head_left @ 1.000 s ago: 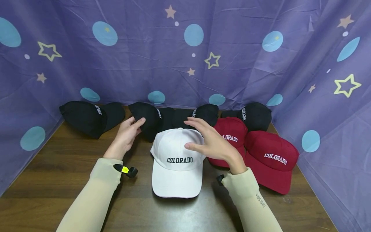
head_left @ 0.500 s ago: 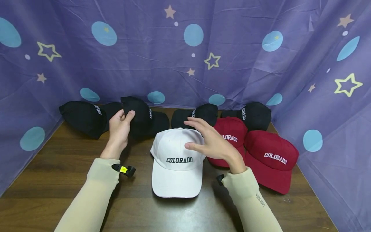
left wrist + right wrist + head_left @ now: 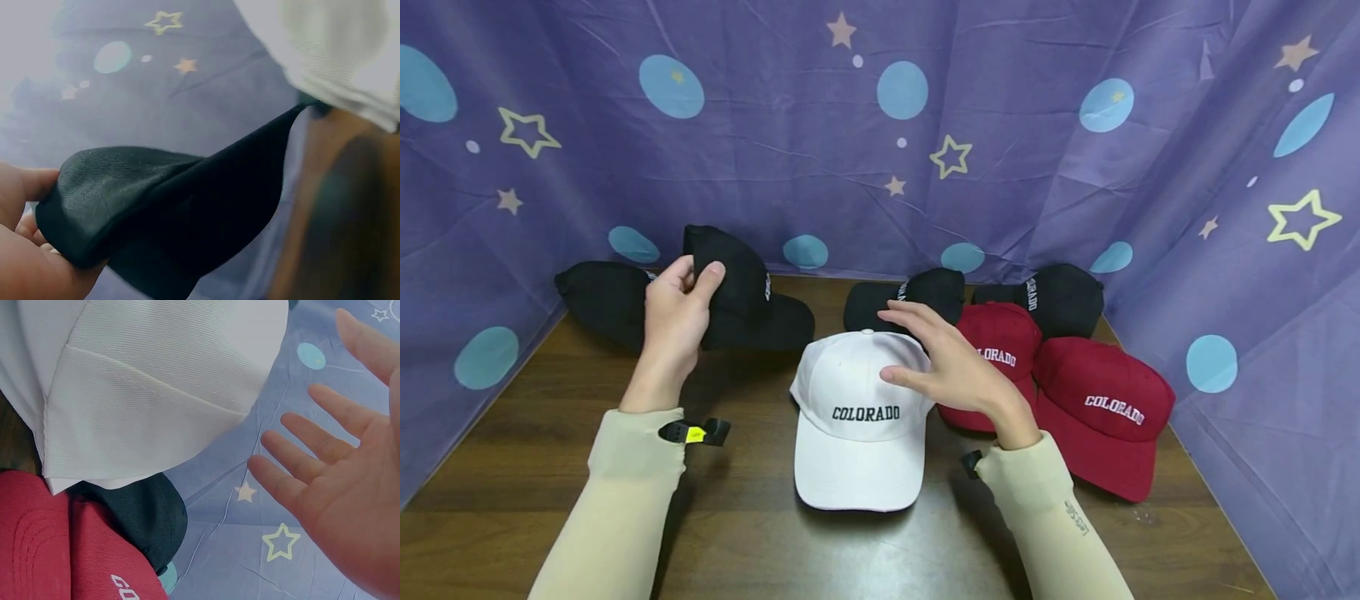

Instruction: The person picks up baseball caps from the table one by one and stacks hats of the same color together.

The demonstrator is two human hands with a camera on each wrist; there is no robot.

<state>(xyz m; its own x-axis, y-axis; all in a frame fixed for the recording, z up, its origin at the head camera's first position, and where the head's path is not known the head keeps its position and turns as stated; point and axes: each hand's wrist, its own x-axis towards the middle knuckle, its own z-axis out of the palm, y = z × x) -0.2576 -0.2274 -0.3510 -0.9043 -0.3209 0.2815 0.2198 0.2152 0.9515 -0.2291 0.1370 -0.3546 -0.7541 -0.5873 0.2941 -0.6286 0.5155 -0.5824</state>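
My left hand [image 3: 676, 312] pinches the back edge of a black baseball cap [image 3: 737, 300], thumb on the outside. Its brim points right, and the cap overlaps another black cap [image 3: 601, 302] at the far left. In the left wrist view the held cap [image 3: 137, 200] shows its crown and dark inside. A white baseball cap [image 3: 857, 417] lettered COLORADO sits on the table in the middle, brim toward me. Over its right side my right hand [image 3: 958, 367] hovers with fingers extended; the right wrist view shows the palm [image 3: 356, 506] and spread fingers apart from the white cap.
Two red COLORADO caps, a rear one [image 3: 1000, 333] and a front one [image 3: 1105, 408], lie on the right of the wooden table [image 3: 760, 533]. Behind them are two more black caps, one central [image 3: 932, 292] and one farther right [image 3: 1067, 300]. A purple curtain [image 3: 820, 183] encloses the back and sides.
My left hand has lifted the black cap's back and drawn it left, away from the central black cap and in front of the far-left one. My right hand has stayed put.
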